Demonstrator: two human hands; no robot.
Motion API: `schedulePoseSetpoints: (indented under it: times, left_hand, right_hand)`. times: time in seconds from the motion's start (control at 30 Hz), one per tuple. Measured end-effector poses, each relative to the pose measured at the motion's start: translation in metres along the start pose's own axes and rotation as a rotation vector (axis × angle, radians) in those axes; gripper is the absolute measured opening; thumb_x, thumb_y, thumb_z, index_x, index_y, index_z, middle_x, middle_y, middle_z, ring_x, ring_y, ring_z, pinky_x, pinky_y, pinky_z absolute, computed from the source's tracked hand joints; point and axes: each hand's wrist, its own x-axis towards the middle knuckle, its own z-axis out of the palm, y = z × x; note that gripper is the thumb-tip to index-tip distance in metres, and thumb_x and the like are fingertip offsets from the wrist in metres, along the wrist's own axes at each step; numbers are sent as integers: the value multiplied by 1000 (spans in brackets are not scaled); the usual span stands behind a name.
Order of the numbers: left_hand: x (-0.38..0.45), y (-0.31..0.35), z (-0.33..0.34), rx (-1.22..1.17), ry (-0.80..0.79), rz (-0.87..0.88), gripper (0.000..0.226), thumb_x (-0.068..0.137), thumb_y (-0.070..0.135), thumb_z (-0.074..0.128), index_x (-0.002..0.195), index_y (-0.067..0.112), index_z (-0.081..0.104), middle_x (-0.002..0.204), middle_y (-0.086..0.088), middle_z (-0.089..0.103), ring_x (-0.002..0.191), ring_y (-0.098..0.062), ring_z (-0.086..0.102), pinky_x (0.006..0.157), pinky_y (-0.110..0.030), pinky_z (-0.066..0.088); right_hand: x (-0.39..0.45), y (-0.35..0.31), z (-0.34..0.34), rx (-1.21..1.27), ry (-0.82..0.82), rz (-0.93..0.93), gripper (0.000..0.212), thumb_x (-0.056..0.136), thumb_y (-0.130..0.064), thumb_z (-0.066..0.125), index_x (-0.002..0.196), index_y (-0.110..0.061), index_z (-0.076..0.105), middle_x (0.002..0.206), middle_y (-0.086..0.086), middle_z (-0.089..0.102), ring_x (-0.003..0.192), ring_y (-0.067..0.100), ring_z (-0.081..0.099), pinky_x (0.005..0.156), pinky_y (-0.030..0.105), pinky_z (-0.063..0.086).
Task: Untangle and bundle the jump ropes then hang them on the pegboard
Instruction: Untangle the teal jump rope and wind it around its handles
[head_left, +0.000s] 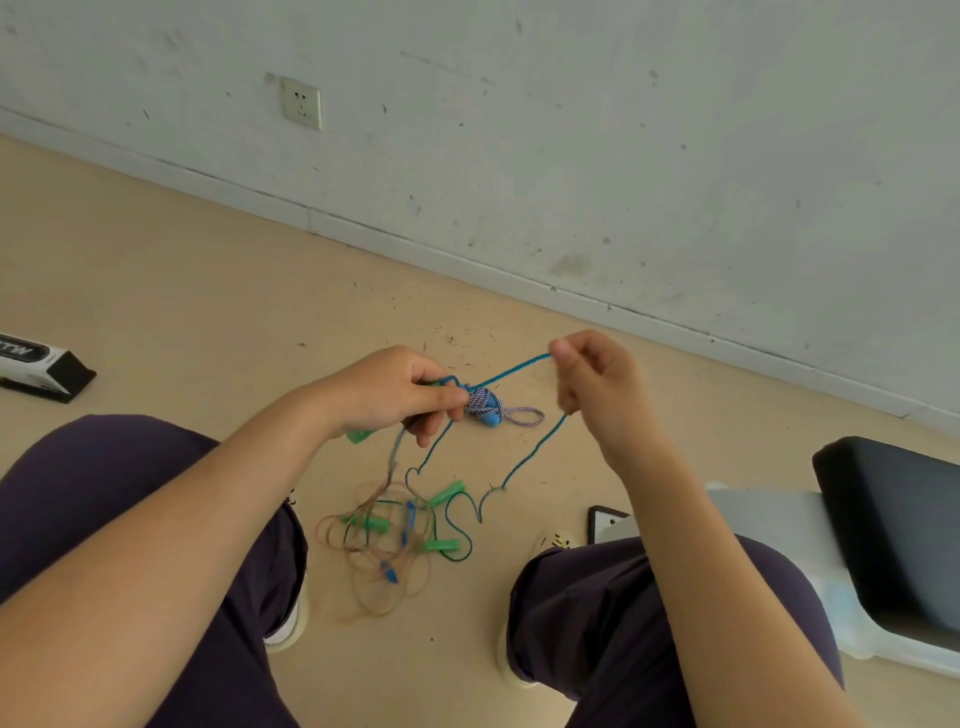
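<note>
My left hand (410, 397) grips a green handle (359, 434) together with a small wound bundle of blue-and-white rope (485, 408), whose loop sticks out to the right. My right hand (592, 382) pinches a teal rope (519, 366) that runs from the bundle up to my fingertips and then hangs down to the floor. On the floor between my knees lies a tangle of ropes (387, 540): tan cord, green cord, several green handles and blue handles.
A black-and-white box (44, 366) lies on the floor at the left. At the right sit a black cushioned seat (893, 525) and a pale container (769, 512). A wall with a socket (301, 104) runs behind. My legs frame the tangle.
</note>
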Motion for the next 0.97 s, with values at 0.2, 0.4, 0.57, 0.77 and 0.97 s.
schedulePoseSetpoints:
  times: [0.2, 0.4, 0.57, 0.77, 0.97]
  left_hand:
    - [-3, -5, -4, 62, 50, -23, 23, 100, 25, 58, 87, 10, 69, 55, 2, 60, 50, -14, 56, 63, -29, 52]
    - [0, 0, 10, -73, 39, 102, 25, 97, 36, 62, 85, 16, 72, 52, 0, 48, 43, -12, 39, 47, -22, 38]
    - [0, 1, 9, -139, -3, 88, 34, 92, 42, 63, 78, 12, 69, 59, -1, 51, 47, -14, 39, 48, -22, 37]
    - [-2, -5, -6, -102, -32, 0, 25, 99, 26, 59, 90, 6, 71, 63, -1, 62, 56, -15, 55, 60, -22, 47]
    - [-10, -14, -31, 134, 27, -133, 28, 101, 30, 55, 84, 11, 67, 69, -6, 70, 69, -15, 66, 77, -29, 47]
  right_hand:
    - [1, -1, -12, 173, 5, 47, 8, 98, -17, 55, 92, -13, 58, 62, -1, 61, 51, 16, 52, 55, 26, 45]
    - [-15, -8, 15, 27, -414, 87, 22, 89, -34, 67, 96, -15, 63, 73, 4, 66, 52, 19, 52, 55, 25, 44]
    - [-18, -6, 24, -96, -395, 21, 14, 84, -18, 77, 83, -17, 63, 65, -2, 51, 54, 3, 41, 53, 15, 36]
    - [-11, -3, 19, -178, -214, -68, 12, 90, -10, 67, 81, -16, 61, 73, 1, 66, 70, 5, 56, 70, 21, 46]
    - [-3, -3, 0, 61, 12, -54, 21, 95, 4, 51, 86, -15, 49, 77, 6, 65, 60, 18, 61, 67, 32, 52]
